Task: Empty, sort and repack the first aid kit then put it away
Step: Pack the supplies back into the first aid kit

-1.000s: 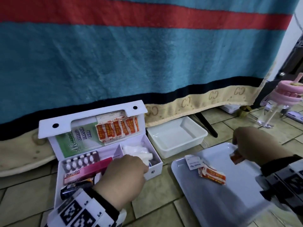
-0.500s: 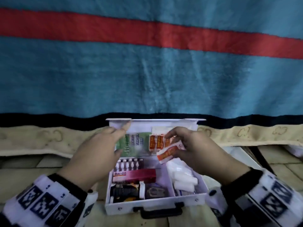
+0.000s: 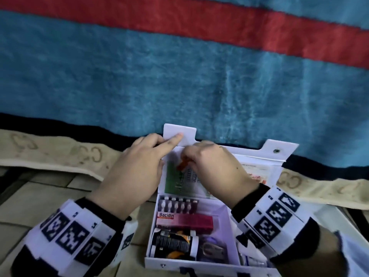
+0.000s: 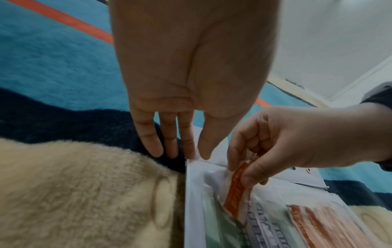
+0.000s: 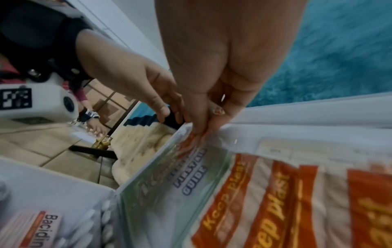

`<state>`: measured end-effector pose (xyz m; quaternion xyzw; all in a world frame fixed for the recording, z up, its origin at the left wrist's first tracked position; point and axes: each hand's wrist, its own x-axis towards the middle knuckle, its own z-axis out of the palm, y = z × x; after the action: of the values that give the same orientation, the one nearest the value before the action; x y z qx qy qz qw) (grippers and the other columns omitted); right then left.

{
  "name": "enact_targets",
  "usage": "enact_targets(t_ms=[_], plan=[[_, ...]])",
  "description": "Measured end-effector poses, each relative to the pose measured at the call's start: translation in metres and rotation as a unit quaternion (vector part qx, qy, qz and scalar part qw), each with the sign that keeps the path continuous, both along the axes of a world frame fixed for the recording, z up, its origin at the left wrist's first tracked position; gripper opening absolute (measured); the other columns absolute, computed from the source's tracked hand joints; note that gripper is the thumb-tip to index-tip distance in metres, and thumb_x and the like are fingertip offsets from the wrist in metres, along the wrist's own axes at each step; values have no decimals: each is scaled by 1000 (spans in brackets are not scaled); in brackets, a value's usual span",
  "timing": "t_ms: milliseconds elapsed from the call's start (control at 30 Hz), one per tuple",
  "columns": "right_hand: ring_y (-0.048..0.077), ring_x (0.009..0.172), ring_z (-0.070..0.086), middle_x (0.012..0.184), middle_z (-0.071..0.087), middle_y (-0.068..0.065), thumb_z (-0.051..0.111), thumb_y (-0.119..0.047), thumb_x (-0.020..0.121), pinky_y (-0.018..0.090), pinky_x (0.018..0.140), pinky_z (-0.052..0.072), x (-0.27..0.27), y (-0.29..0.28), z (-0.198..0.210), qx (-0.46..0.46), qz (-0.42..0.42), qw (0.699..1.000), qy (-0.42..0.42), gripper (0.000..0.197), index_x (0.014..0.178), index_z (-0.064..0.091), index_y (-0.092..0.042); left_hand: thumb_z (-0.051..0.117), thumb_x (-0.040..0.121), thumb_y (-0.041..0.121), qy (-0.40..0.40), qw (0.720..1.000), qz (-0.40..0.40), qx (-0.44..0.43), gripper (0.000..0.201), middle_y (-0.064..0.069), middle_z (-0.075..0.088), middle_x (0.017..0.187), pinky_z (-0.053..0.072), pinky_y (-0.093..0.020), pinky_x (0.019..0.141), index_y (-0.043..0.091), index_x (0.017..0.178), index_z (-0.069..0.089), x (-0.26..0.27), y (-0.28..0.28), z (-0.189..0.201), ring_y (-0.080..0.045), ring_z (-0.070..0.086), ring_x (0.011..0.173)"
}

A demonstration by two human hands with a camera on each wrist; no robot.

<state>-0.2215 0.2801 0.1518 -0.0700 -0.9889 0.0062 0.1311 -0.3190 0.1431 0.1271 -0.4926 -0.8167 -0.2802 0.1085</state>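
Observation:
The white first aid kit (image 3: 199, 264) lies open on the floor, its lid (image 3: 279, 154) standing upright against the blanket. My left hand (image 3: 169, 140) pinches the lid's upper left tab (image 4: 196, 134) between thumb and straight fingers. With thumb and fingertips, my right hand (image 3: 191, 156) pinches an orange plaster strip (image 4: 235, 191) at the mouth of the lid's clear pocket. That pocket holds a green first aid guide (image 5: 191, 174) and more orange plasters (image 5: 265, 193). In the base lie a pill blister (image 3: 177, 204), a red Bacidin box (image 3: 185, 219) and a dark bottle (image 3: 173, 244).
A blue, red and beige blanket (image 3: 179, 76) hangs right behind the kit. Tiled floor (image 3: 40, 196) runs to the left. The edge of a white tray (image 3: 329, 220) shows at the right, behind my right wrist.
My right hand has come from the tray to the lid pocket with a plaster strip. My left hand has left the kit's base and taken hold of the lid's corner.

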Motion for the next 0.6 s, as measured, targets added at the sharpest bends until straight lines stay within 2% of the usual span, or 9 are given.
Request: enact_targets(t_ms=[133, 233, 300, 367, 500, 600], plan=[[22, 95, 62, 97, 67, 1, 51, -1, 79, 36, 82, 50, -4, -2, 16, -2, 28, 998, -56, 32, 99, 65, -22, 46, 88, 3, -19, 1000, -5, 13, 67, 12, 50, 111, 43, -32, 92, 43, 140, 33, -1, 0, 0, -12, 44, 105], [26, 102, 61, 112, 60, 5, 43, 3, 80, 35, 84, 49, -3, -11, 24, 14, 31, 998, -61, 45, 119, 54, -18, 46, 85, 0, -29, 999, -16, 17, 68, 10, 53, 107, 46, -35, 89, 40, 139, 37, -5, 0, 0, -15, 50, 101], [31, 97, 62, 107, 61, 8, 43, 2, 80, 35, 76, 48, -1, -15, 24, -7, -7, 1000, -26, 50, 125, 46, -19, 45, 84, -3, -39, 999, -21, 15, 69, 10, 52, 103, 46, -32, 88, 38, 139, 38, -7, 0, 1, -15, 51, 98], [33, 91, 63, 98, 66, 11, 42, 1, 79, 35, 73, 50, -2, -16, 21, -35, -35, 999, 1, 44, 117, 45, -18, 44, 83, -4, -47, 998, -25, 13, 70, 11, 50, 98, 46, -31, 84, 38, 139, 39, -9, -1, 3, -15, 50, 91], [33, 87, 65, 91, 70, 12, 36, -1, 81, 40, 74, 53, -5, -17, 14, -48, -17, 998, -19, 38, 114, 44, -18, 37, 83, 3, -53, 998, -27, -1, 68, 8, 53, 98, 46, -31, 80, 42, 139, 39, -15, -4, 3, -13, 48, 86], [33, 85, 63, 91, 66, 13, 38, 4, 81, 35, 67, 48, -3, -15, 17, -58, -20, 998, -11, 42, 118, 40, -16, 34, 82, 6, -51, 998, -32, 8, 64, 6, 56, 103, 44, -26, 80, 35, 138, 42, -14, -4, 4, -13, 51, 88]])
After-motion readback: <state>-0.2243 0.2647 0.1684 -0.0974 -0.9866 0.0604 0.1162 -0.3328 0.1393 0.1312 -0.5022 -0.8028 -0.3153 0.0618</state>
